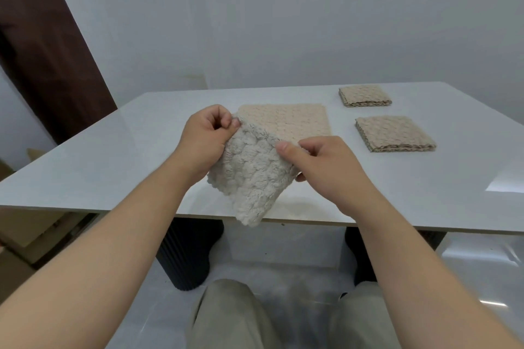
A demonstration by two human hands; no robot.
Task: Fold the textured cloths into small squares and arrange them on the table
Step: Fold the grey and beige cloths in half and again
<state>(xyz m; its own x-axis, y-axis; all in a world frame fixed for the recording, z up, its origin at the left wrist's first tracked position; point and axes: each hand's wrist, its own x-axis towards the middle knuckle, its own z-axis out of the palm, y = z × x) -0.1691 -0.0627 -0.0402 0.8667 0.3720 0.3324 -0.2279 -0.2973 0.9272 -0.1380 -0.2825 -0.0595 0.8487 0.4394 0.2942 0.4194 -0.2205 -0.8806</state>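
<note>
A beige textured cloth [252, 176] is partly lifted off the pale table [113, 156]. Its far part [295, 122] lies flat on the table, and its near part is raised, fluffy side towards me, with a corner hanging past the table's front edge. My left hand [202, 142] pinches the raised edge at its left end. At the right end of that edge, my right hand [323, 164] pinches it between thumb and fingers. Two folded cloth squares lie to the right: one nearer [395, 133] and one farther back [364, 96].
A white wall runs behind the table, and a dark brown door [42, 51] stands at the left. Dark ribbed table legs [188, 258] show under the top. My knees in beige trousers [232, 317] sit below the front edge. Cardboard boxes [25, 235] lie on the floor at left.
</note>
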